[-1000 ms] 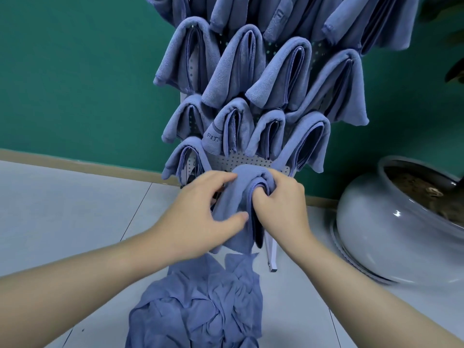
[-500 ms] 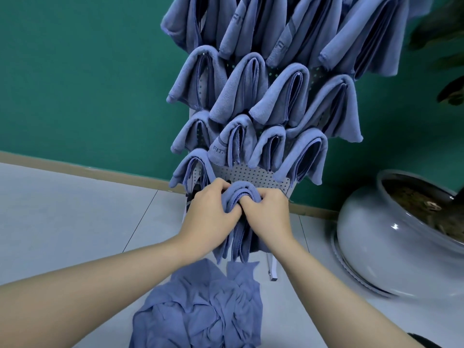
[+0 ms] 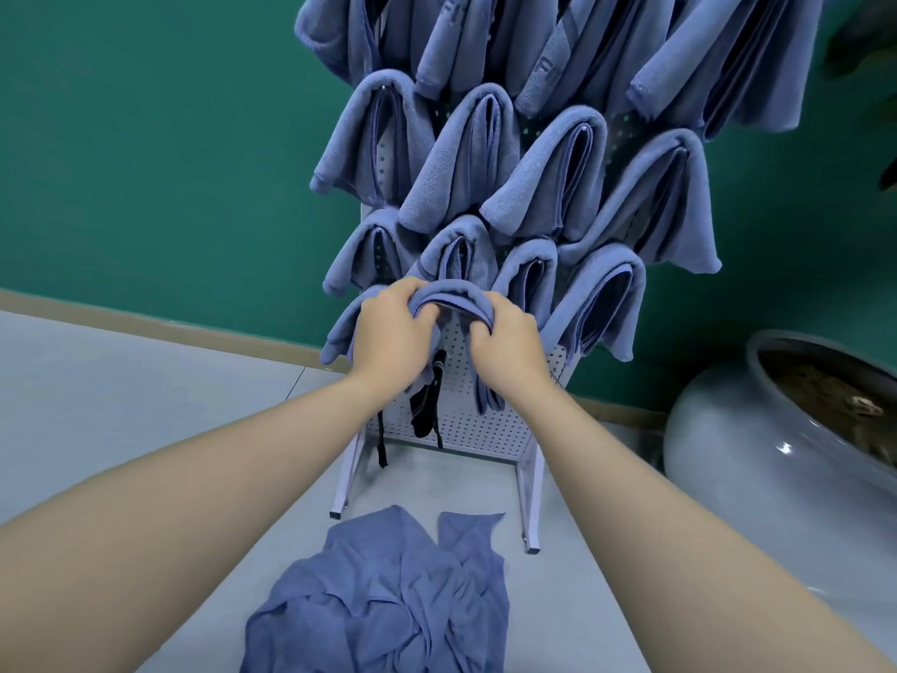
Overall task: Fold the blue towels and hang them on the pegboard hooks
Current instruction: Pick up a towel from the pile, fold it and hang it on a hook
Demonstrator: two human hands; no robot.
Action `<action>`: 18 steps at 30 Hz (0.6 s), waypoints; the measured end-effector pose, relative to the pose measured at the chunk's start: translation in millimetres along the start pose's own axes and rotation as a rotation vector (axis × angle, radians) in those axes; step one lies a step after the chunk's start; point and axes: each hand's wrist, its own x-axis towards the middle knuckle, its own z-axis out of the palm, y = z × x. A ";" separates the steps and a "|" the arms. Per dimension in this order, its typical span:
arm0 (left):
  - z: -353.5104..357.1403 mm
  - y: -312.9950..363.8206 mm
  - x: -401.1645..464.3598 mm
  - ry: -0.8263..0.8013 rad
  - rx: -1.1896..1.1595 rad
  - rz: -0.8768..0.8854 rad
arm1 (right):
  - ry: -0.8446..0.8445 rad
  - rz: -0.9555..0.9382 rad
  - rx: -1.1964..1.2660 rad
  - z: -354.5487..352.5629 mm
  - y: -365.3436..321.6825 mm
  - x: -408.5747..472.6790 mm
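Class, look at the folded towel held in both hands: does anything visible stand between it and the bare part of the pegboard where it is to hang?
Nothing visible does. The left hand and right hand grip the folded towel right against the pegboard. A black strap hangs lower down; the hook itself is hidden.

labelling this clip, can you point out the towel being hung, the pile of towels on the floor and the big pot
towel being hung (image 3: 449, 297): head view, top of its fold between the hands.
pile of towels (image 3: 388, 604): head view, middle of the crumpled heap.
big pot (image 3: 738, 459): head view, its rounded grey side.
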 end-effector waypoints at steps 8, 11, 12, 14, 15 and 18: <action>27.2 -30.7 29.0 0.021 0.018 0.024 | 0.008 0.019 -0.072 24.1 22.8 36.8; 39.2 -40.8 36.7 0.014 0.029 0.033 | 0.029 0.005 -0.062 34.6 32.9 47.5; 43.9 -44.4 39.2 0.011 0.031 0.034 | 0.036 0.010 -0.060 38.1 36.6 50.7; 52.7 -52.4 43.9 0.001 0.039 0.026 | 0.043 0.031 -0.063 45.5 44.6 55.5; 56.7 -56.4 45.9 -0.002 0.046 0.021 | 0.044 0.037 -0.065 49.6 48.9 57.4; 68.7 -69.4 48.0 0.018 0.046 0.037 | 0.073 0.042 -0.029 64.4 62.6 60.4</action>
